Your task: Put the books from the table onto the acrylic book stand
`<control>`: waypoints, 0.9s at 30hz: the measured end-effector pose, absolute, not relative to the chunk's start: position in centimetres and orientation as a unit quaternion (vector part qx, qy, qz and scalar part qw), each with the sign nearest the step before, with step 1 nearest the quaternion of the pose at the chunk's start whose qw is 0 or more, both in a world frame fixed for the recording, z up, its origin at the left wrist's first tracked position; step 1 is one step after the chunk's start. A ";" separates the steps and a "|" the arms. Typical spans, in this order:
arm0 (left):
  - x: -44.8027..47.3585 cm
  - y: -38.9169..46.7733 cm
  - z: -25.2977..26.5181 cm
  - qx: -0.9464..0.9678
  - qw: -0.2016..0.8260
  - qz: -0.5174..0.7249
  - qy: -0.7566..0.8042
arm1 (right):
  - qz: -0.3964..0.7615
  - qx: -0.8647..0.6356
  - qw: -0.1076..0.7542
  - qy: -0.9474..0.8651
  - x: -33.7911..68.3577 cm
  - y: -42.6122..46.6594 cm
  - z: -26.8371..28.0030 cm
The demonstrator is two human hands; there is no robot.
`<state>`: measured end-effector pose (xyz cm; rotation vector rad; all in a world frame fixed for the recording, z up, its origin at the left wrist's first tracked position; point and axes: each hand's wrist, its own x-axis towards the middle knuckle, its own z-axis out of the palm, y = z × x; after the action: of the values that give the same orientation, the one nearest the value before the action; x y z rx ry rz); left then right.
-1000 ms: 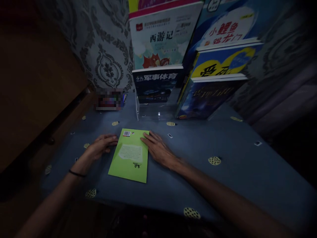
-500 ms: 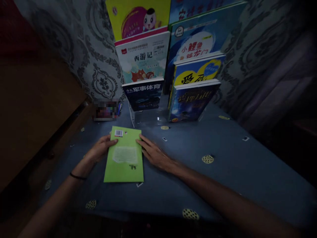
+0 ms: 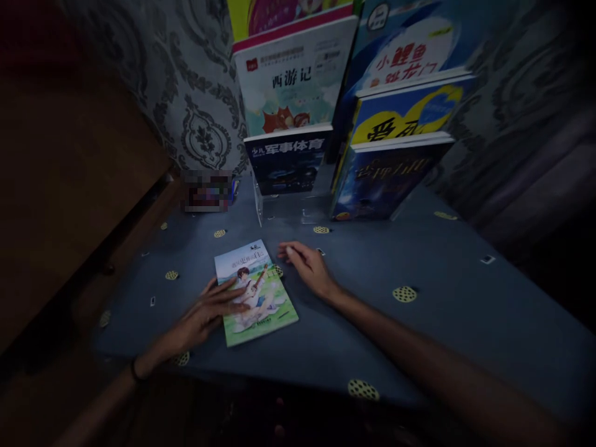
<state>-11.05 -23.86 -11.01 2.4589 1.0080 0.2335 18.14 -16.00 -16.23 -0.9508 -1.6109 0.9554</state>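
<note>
Book [image 3: 272, 298] turned over: picture cover up now, where the green back showed.

From my remote seat, I take the flip as done. The left hand [image 3: 207, 313] lies across the book, grip wide, fingers spread; the right hand [image 3: 310, 264], now off it, is empty, loosely curled just beside. The book rests on the dim blue-grey tabletop [image 3: 344, 347], upright books [image 3: 288, 164] behind, patterned wall covering [image 3: 205, 133] beyond.

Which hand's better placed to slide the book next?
Left, probably. The left grip has its fingers spread across the cover of the book, while the right grip sits off the book's right side, visibly apart from it.
</note>
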 end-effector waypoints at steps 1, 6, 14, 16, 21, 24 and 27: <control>-11.2 -24.3 -11.2 0.894 0.233 0.072 0.376 | 0.362 -0.381 0.467 -0.711 17.9 -16.6 -16.1; -11.5 -24.5 -9.8 0.879 0.269 0.034 0.392 | 0.231 -0.258 0.323 -0.881 16.2 -19.1 -15.4; -11.1 -19.4 -12.4 0.827 0.187 0.107 0.519 | 0.175 -0.221 0.286 -0.916 15.6 -19.5 -15.7; -10.9 -18.5 -12.7 0.829 0.156 0.111 0.526 | 0.170 -0.214 0.288 -0.918 15.7 -19.4 -15.7; -9.1 -17.2 -13.1 0.842 0.133 0.106 0.512 | 0.160 -0.213 0.280 -0.922 15.6 -19.4 -15.7; -7.3 -15.7 -13.5 0.856 0.139 0.097 0.488 | 0.155 -0.216 0.277 -0.923 15.6 -19.5 -15.7; -5.7 -14.3 -13.6 0.860 0.149 0.094 0.478 | 0.163 -0.211 0.273 -0.924 15.5 -19.5 -15.5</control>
<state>-5.73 -14.31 -13.61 2.4740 1.3753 0.2697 15.55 -19.49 -15.52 -0.5672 -2.4870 0.4375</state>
